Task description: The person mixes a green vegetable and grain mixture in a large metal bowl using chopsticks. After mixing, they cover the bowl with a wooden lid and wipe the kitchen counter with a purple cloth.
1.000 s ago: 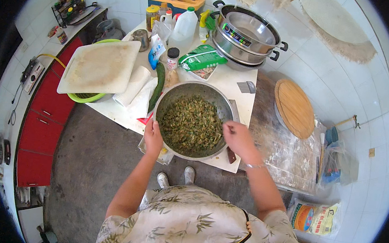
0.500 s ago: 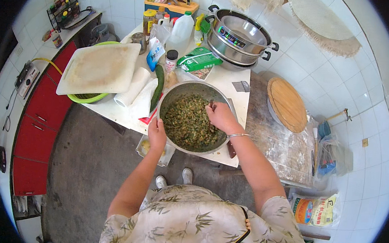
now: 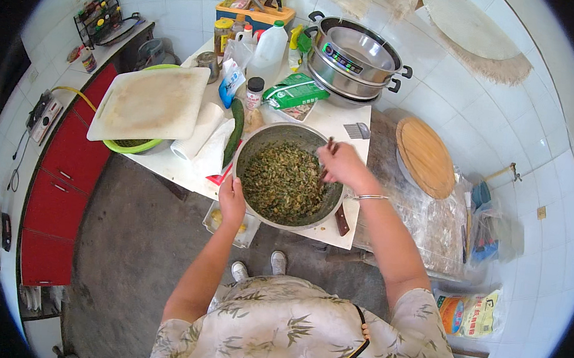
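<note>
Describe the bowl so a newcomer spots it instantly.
Find the white table; at its near edge, the left hand holds a round metal bowl by the rim. Unlike the stacked metal cookware behind, it contains a chopped green-brown mixture.

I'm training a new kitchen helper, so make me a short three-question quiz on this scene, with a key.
1. True or false: the left hand touches the metal bowl.
2. What lies on top of the green basket?
A) a cucumber
B) a cutting board
C) a steamer
3. Fill in: the brown utensil is held in the ____ hand.

Key:
1. True.
2. B.
3. Right: the fingers of the right hand hold it over the bowl.
</note>
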`<action>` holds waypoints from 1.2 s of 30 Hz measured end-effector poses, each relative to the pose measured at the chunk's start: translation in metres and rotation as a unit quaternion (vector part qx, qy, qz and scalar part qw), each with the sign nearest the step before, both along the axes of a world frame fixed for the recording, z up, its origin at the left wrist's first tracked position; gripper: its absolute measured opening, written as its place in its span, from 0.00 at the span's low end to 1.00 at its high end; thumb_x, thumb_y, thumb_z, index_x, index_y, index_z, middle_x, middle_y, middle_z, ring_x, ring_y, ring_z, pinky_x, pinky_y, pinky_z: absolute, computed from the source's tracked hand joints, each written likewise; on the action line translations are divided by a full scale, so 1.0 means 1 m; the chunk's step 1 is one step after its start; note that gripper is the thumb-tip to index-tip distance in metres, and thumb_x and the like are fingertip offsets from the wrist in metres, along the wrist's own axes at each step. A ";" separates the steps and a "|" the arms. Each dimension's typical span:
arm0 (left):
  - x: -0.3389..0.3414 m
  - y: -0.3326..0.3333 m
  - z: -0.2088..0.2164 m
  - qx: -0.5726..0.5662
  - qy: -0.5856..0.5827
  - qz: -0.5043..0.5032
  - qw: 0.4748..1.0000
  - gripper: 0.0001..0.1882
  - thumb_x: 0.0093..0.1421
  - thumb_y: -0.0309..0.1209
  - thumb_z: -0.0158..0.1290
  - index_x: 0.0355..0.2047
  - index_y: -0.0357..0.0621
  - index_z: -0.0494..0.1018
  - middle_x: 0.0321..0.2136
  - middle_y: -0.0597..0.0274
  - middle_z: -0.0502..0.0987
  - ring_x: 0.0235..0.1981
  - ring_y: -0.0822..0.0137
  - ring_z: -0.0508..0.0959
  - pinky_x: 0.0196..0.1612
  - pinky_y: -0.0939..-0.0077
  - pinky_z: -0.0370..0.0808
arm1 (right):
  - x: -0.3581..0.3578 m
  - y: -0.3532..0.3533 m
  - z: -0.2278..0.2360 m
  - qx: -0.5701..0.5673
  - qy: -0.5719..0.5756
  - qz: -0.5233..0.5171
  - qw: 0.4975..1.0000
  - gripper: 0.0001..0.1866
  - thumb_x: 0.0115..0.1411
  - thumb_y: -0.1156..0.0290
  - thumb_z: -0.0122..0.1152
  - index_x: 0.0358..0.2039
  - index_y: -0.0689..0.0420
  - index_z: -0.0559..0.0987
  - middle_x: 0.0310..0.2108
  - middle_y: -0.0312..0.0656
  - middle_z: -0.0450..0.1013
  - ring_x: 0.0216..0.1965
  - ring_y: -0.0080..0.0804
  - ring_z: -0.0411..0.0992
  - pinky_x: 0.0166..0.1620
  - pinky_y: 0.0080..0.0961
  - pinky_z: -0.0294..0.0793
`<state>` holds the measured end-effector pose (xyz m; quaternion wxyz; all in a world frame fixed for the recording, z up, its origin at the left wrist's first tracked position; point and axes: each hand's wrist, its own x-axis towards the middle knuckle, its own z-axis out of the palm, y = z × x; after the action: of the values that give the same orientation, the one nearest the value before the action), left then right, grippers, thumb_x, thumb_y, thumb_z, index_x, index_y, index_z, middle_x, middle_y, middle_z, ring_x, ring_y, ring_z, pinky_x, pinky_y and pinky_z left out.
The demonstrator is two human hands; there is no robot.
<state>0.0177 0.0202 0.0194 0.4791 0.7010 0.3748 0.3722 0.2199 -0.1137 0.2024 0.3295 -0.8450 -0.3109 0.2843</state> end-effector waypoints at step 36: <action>0.007 -0.010 -0.002 -0.075 0.013 0.068 0.995 0.21 0.64 0.34 0.41 0.53 0.32 0.63 0.47 0.55 0.71 0.48 0.69 0.68 0.52 0.79 0.61 | 0.072 -0.003 -0.104 0.312 -0.068 0.026 0.947 0.11 0.61 0.67 0.50 0.35 0.62 0.76 0.28 0.39 0.75 0.28 0.25 0.75 0.30 0.17 0.73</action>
<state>0.0247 0.0104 0.0171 0.4994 0.6408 0.4545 0.3651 0.2917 -0.1170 0.0980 0.5469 -0.7090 -0.4275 0.1240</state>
